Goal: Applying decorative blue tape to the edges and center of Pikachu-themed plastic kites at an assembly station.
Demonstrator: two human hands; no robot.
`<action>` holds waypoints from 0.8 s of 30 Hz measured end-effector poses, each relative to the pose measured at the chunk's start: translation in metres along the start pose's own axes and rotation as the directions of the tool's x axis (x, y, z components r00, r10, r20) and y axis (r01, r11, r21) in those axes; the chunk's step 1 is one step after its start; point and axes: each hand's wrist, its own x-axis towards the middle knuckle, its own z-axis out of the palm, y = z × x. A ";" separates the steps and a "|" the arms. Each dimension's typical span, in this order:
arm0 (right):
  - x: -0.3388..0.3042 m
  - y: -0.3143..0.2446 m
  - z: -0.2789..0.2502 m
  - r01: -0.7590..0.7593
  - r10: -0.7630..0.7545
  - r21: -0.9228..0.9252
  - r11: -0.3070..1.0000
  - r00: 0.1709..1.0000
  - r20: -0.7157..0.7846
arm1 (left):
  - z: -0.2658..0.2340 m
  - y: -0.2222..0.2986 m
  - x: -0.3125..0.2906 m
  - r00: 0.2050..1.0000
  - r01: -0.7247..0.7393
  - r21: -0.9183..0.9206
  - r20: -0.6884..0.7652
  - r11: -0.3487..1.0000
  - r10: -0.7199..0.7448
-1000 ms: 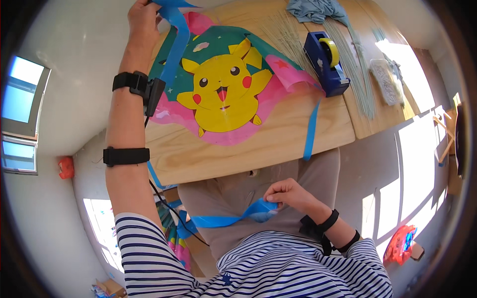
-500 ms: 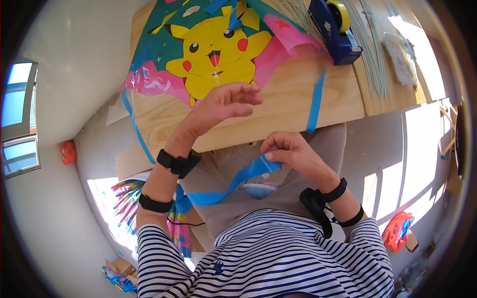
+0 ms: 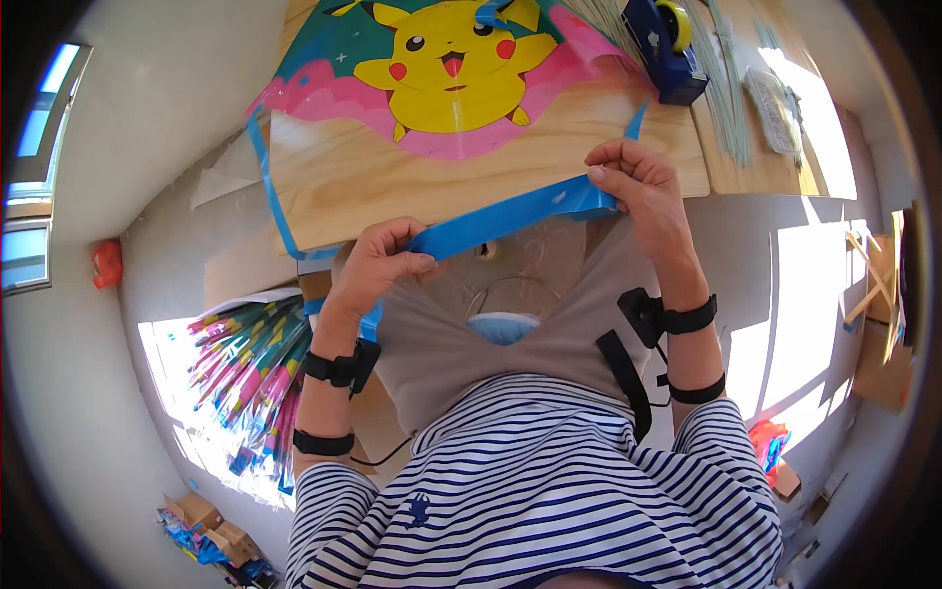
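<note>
Between my two hands a blue plastic ribbon (image 3: 510, 218) is stretched above my lap, just off the table's near edge. My left hand (image 3: 378, 263) pinches one end between thumb and fingers. With thumb and forefinger my right hand (image 3: 640, 191) grips it farther right and higher, where the ribbon looks folded over. Beyond them a kite sheet (image 3: 343, 98), green and pink with a yellow cartoon character, lies on the wooden table (image 3: 549, 167). Another blue strip (image 3: 267, 187) hangs from its left corner; on the right a blue strip end (image 3: 636, 120) shows behind my right hand.
A dark blue tape dispenser (image 3: 677, 74) stands at the table's right, by thin pale rods (image 3: 728, 98) and a clear plastic box (image 3: 775, 110). Folded colourful kites (image 3: 250, 368) lie low on the left. Cardboard boxes (image 3: 231, 540) sit on the floor.
My left hand has come down from over the table and taken hold of the ribbon. My right hand has moved up and right, and the ribbon is now drawn taut.
</note>
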 end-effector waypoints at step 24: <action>-0.046 0.011 0.031 0.404 -0.411 -0.674 0.618 0.897 0.161 | -0.044 0.023 -0.028 0.829 -0.409 -0.120 -0.465 0.905 0.312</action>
